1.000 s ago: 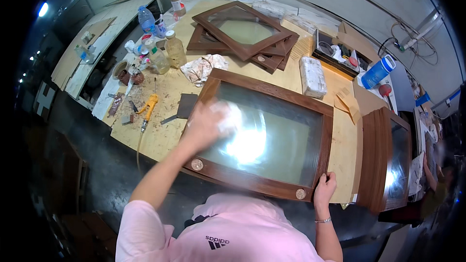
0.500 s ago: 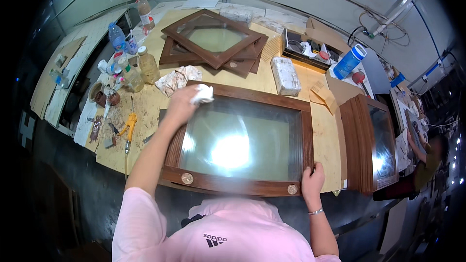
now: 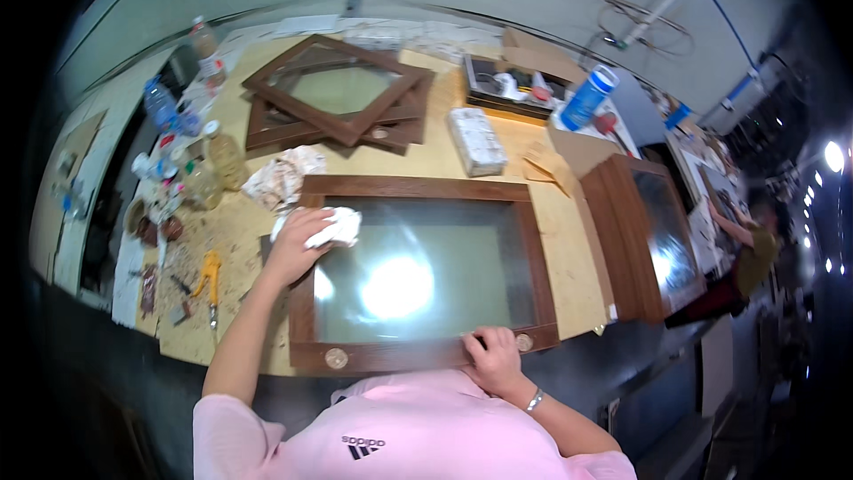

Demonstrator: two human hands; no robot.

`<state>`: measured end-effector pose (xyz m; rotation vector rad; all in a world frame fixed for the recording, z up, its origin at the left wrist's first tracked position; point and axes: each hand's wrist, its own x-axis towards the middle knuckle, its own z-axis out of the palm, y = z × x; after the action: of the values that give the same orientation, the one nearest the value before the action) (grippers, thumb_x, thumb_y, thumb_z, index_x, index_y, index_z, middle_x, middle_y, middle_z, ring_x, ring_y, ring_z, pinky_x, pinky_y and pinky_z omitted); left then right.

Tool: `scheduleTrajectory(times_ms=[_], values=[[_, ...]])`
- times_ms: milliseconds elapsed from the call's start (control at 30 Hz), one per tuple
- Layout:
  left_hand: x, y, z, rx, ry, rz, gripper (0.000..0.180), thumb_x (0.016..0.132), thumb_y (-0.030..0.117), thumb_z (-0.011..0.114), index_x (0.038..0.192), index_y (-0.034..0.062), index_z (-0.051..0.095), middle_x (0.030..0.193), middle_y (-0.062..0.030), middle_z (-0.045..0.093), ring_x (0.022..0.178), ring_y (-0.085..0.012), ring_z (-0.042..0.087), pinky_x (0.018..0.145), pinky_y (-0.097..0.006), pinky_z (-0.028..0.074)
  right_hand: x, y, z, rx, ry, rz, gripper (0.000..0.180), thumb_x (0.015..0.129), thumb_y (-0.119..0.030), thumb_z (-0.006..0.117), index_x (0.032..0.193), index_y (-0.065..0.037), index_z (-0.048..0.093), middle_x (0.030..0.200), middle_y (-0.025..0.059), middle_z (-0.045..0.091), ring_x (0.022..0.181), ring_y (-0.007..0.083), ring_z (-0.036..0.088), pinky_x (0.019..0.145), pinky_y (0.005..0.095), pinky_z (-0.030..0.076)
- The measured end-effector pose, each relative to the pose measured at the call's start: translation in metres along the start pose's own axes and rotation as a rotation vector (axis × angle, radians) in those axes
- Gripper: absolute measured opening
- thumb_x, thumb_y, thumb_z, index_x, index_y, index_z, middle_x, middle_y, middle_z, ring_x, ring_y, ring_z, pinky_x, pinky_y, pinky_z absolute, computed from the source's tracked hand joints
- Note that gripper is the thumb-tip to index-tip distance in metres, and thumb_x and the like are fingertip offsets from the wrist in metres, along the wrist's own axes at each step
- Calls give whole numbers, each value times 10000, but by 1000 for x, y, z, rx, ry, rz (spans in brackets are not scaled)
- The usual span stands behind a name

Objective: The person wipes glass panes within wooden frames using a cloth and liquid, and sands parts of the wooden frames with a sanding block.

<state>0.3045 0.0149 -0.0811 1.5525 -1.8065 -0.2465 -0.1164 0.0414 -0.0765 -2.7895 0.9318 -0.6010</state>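
A glass panel in a dark brown wooden frame (image 3: 418,188) lies on the work table in front of me, with a bright light reflected in its glass. Two round carved ornaments sit on its near rail. My left hand (image 3: 300,240) is closed on a white cloth (image 3: 340,228), pressed against the frame's left side by the glass. At the near rail, just left of the right-hand ornament, my right hand (image 3: 496,358) has its fingers curled over the wood.
More framed panels (image 3: 338,89) are stacked at the back, beside a crumpled stained cloth (image 3: 284,176). Bottles (image 3: 225,156) and an orange air blow gun (image 3: 210,280) lie left. A wrapped white block (image 3: 477,140), an open box (image 3: 520,89) and upright panels (image 3: 622,236) stand right. Another person (image 3: 751,258) works at far right.
My left hand has moved the cloth from the frame's far left corner down its left side. My right hand has gone from the right corner to the near rail. The view has shifted.
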Motion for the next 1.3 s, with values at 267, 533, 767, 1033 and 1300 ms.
scheduleTrajectory(times_ms=[267,533,767,1033,1300], values=[[-50,-21,-18,-689,306,-557,381,856,-64,582,1231,-19,633,1238,-97,635,1125,-171,596,1004,-302,444,-1,-15,-22,-30,102,-36,307,617,-99,675,922,-68,657,883,71,556,776,255,541,692,366,428],[-39,-5,-36,-454,209,-215,439,828,-112,592,1240,32,633,1342,-107,586,1255,-222,535,1064,-330,405,59,-21,-135,-62,32,-140,436,534,-82,720,964,-29,675,891,92,616,734,253,609,611,356,500],[15,28,-22,-906,500,-111,292,821,-2,694,1106,40,649,933,-3,610,809,-97,540,738,-242,451,157,17,-207,-205,316,-399,290,609,-39,689,896,-14,660,749,105,599,625,244,600,543,339,470],[-23,97,-67,-614,512,-401,227,849,185,769,774,40,611,643,58,519,550,-19,406,488,-212,296,243,44,-267,200,187,-133,388,712,-53,801,1070,54,697,779,82,576,736,170,567,690,282,467],[-49,113,-59,-647,464,-793,235,855,135,746,688,60,598,620,49,533,547,-30,452,484,-230,333,299,90,-176,693,-387,228,413,820,43,685,1225,-36,673,1143,80,690,1047,117,596,923,267,484]])
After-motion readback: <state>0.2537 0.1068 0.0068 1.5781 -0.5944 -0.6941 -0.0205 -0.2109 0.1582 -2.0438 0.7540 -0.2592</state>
